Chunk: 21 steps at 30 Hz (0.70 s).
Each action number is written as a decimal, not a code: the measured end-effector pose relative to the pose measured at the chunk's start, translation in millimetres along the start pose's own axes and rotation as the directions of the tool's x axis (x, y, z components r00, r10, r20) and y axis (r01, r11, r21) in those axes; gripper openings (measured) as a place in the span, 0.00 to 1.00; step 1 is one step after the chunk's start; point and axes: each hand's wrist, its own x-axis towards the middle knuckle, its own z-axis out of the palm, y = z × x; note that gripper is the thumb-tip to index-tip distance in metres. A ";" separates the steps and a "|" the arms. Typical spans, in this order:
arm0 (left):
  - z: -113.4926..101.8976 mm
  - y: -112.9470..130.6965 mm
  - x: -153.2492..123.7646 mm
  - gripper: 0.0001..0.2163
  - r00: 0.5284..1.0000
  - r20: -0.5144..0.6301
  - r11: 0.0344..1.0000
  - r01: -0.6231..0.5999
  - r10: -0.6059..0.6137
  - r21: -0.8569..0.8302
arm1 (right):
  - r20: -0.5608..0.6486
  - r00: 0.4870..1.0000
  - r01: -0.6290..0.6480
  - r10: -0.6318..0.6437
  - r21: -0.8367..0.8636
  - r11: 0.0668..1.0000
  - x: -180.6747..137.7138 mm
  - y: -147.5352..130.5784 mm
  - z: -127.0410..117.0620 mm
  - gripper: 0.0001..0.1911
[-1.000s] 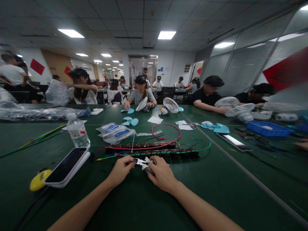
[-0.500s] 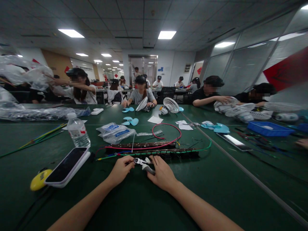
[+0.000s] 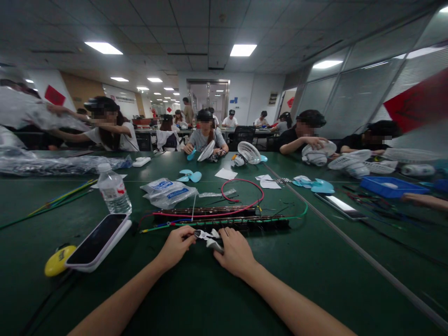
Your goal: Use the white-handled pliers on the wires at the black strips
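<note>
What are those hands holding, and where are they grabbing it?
Small cutters: the right hand grips the grey handles; the left hand pinches at the tip.

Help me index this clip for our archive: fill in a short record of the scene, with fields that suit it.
Setting: green table, other people seated along it
Left hand: fingertips at the head of the small cutters; grip unclear
Right hand: holds the cutters' handles
Just beyond hands: dark wired strips, red wire loop
Left of hands: phone, yellow object, water bottle
Farther: plastic bags, blue fan blades
</note>
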 end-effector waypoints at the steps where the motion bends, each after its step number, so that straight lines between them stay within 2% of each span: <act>1: 0.0 -0.3 0.1 0.12 1.000 0.002 1.000 0.001 -0.001 -0.001 | 0.007 1.000 -0.007 0.007 0.003 1.000 0.4 0.0 0.1 0.22; 21: -0.9 1.6 0.0 0.11 1.000 -0.009 1.000 -0.007 0.008 0.017 | 0.018 0.999 -0.040 0.040 0.016 0.999 3.2 -3.7 -5.7 0.15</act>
